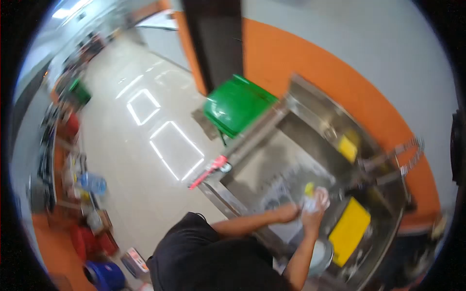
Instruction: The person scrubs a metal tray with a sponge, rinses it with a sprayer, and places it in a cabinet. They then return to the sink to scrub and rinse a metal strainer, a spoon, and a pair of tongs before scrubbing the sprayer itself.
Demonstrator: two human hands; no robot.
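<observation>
Two hands over one sink (272,169): right hand (314,208) grips one soapy sponge (313,194), left hand (290,212) blurred, grip unclear.

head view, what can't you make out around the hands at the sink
- Head view: the foamy thing gripped by the right hand; blur and suds hide what it is.
- Left hand: fingers blurred, grip unclear.
- Sink basin contents: motion-blurred.
- Yellow board: its lower end smeared.

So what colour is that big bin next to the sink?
Bright green. The bin shows clearly in the head view, just beside the metal sink.
</observation>
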